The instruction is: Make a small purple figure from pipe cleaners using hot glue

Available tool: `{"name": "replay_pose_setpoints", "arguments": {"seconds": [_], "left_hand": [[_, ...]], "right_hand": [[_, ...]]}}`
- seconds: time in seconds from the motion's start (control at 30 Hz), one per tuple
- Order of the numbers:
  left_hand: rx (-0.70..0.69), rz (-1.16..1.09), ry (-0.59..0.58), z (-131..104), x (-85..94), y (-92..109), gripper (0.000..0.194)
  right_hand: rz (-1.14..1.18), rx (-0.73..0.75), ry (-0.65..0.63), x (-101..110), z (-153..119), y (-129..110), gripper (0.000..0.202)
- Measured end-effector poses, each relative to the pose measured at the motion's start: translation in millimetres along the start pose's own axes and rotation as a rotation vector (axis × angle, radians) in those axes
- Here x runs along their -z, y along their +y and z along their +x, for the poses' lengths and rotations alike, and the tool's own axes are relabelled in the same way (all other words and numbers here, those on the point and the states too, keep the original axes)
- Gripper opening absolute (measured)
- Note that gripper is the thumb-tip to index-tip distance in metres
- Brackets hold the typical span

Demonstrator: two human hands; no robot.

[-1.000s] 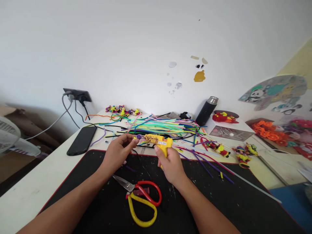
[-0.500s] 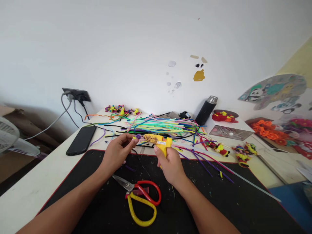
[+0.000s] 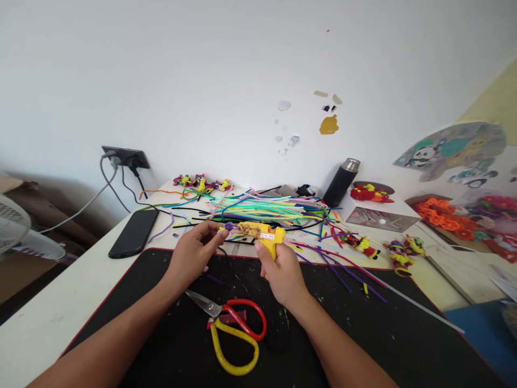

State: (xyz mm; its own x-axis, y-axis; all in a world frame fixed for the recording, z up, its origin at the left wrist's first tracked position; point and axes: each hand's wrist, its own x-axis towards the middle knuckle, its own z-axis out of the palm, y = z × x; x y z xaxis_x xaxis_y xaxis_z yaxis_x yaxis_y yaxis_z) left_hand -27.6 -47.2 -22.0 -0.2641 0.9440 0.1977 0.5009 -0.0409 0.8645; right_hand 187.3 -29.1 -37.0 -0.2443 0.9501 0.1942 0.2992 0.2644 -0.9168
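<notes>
My right hand (image 3: 284, 272) is wrapped round the handle of a yellow glue gun (image 3: 264, 235), its nozzle end pointing left. My left hand (image 3: 196, 249) pinches a small purple and yellow fuzzy piece (image 3: 228, 227), which looks made of pipe cleaner. The nozzle is close to the purple part; whether they touch I cannot tell. Below the hands, scissors (image 3: 230, 323) with one red and one yellow handle lie on the black mat (image 3: 347, 334). A long translucent glue stick (image 3: 428, 306) stretches off to the right.
A pile of coloured pipe cleaners (image 3: 266, 207) lies behind my hands. A phone (image 3: 134, 233) is at the left, a black flask (image 3: 342, 182) and a white box (image 3: 382, 217) at the right. Small fuzzy figures (image 3: 399, 257) sit near the right edge. A fan (image 3: 16, 223) stands far left.
Almost nothing differs. The whole view has shifted very slightly, while both hands keep the same grip and position near each other.
</notes>
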Motion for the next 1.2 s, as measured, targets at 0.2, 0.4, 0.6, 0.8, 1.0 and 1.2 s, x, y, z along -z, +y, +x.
{"name": "replay_pose_setpoints", "arguments": {"seconds": [0.2,0.4,0.6,0.8,1.0,1.2], "left_hand": [[-0.023,0.035,0.004,0.8,2.4,0.8,0.042],[0.011,0.012,0.007,0.7,2.9,1.5,0.047],[0.004,0.022,0.009,1.5,3.1,0.0,0.049],[-0.018,0.016,0.007,3.1,3.1,-1.1,0.045],[-0.017,0.008,0.009,3.1,3.7,0.1,0.045],[-0.023,-0.005,-0.001,4.0,3.6,-2.5,0.046]], "right_hand": [[-0.016,-0.017,0.000,-0.4,-0.8,0.0,0.056],[-0.039,0.006,-0.013,-0.2,-1.4,-0.7,0.055],[-0.086,-0.011,-0.016,0.2,-2.1,-2.4,0.053],[-0.112,-0.006,-0.023,1.2,-2.5,-5.0,0.052],[-0.115,-0.012,-0.022,1.0,-3.2,-5.4,0.051],[-0.103,-0.023,-0.024,1.9,-2.6,-4.6,0.052]]}}
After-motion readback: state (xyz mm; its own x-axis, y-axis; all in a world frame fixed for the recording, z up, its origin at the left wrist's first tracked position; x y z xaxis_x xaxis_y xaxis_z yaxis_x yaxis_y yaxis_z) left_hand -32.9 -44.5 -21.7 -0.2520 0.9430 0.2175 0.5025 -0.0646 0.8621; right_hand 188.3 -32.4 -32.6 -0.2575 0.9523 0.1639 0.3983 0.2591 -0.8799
